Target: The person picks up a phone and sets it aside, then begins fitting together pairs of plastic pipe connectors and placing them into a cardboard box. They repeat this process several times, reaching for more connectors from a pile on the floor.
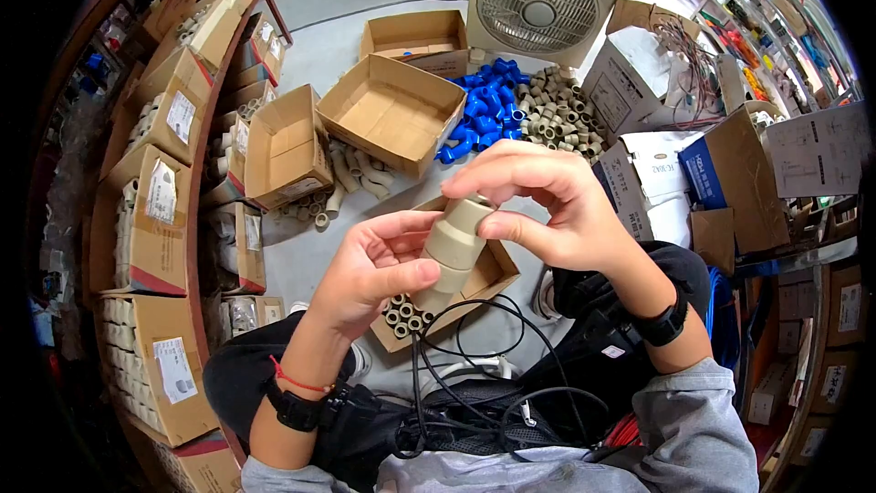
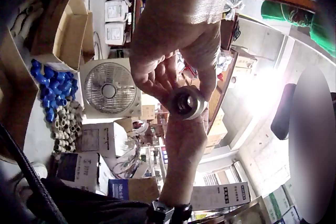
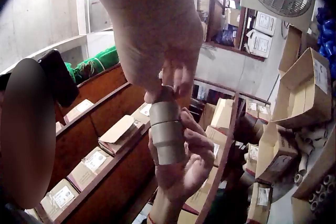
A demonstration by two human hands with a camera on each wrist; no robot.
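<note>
Two beige plastic pipe fittings [image 1: 453, 242] form one stepped piece, tilted in front of the person's chest, with a seam round its middle. My left hand [image 1: 365, 274] grips its lower half, thumb across the near side and fingers behind. At the narrower upper end, my right hand [image 1: 561, 201] pinches with the thumb and fingertips. In the left wrist view the hollow end of the fittings [image 2: 189, 102] shows as a round opening. The right wrist view shows the seam on the fittings [image 3: 168, 132] side-on. Below the hands, small beige fittings [image 1: 401, 315] lie in an open carton [image 1: 497, 269].
Blue fittings [image 1: 488, 110] and beige fittings [image 1: 561, 105] are heaped on the floor before a box fan [image 1: 538, 14]. Open cartons [image 1: 392, 110] stand farther left. Shelves with boxes [image 1: 155, 265] line the left side. Black cables [image 1: 474, 306] loop over the lap.
</note>
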